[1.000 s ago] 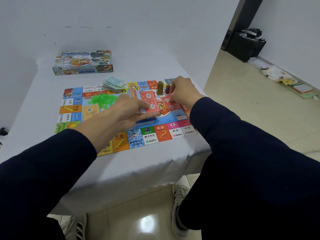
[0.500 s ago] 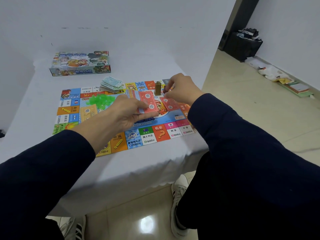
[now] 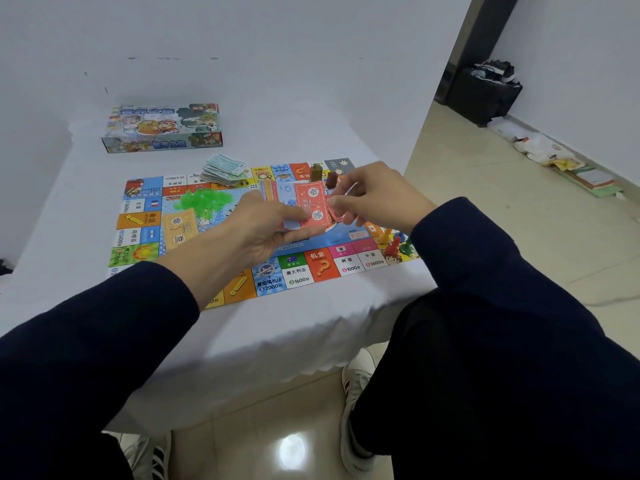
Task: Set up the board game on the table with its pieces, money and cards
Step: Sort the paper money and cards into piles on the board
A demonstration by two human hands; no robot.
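The colourful game board lies flat on the white table. My left hand grips a small stack of red cards over the board's middle, thumb on top. My right hand is just right of them, with thumb and fingers pinching the stack's right edge. An olive pawn and a dark red pawn stand near the far edge. Also on the board are a stack of paper money, a pile of green plastic pieces and an orange card deck.
The game box sits at the table's far left, near the wall. On the tiled floor to the right are a black bin and scattered bags and papers along the wall. My knees are at the table's near edge.
My right hand has let go of the dark red pawn, which now stands beside the olive one. The hand has drawn back to the red cards. My left hand has stayed put.
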